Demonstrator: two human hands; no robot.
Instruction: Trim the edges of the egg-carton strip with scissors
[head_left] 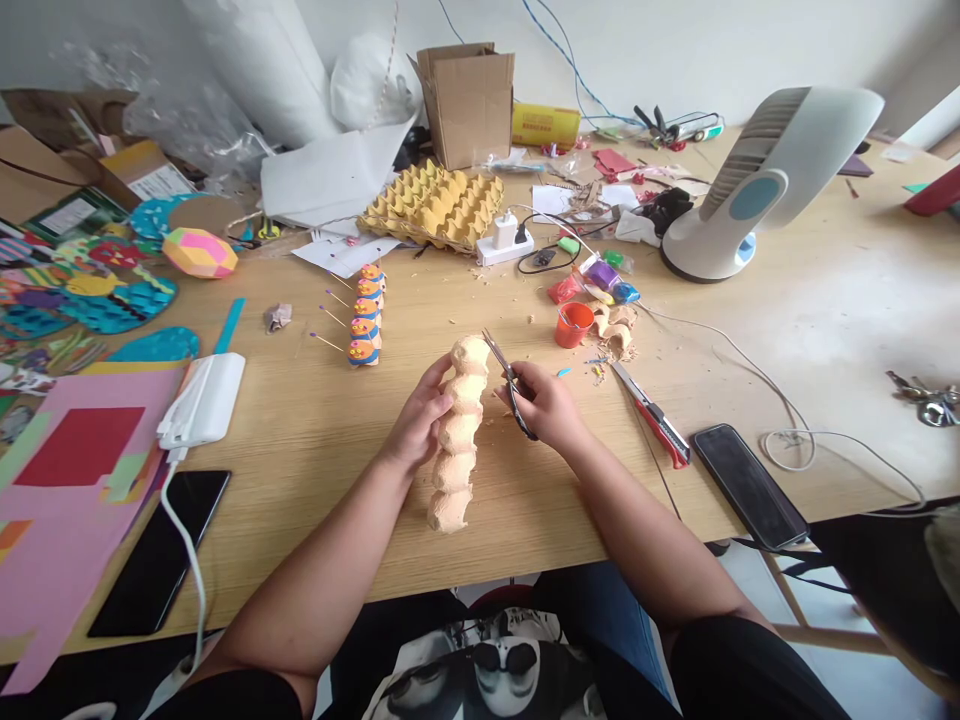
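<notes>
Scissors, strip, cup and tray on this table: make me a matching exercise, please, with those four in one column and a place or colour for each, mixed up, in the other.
Column one
1. Scissors
2. Strip
3. Cup
4. Tray

Column two
A. Yellow, in front of the cardboard box
B. In the left hand
C. Orange-red
D. In the right hand

Right pairs: 1-D, 2-B, 3-C, 4-A.

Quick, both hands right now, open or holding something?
Left hand: closed, holding the bumpy tan strip.
Right hand: closed, holding the scissors beside the strip's far end.
</notes>
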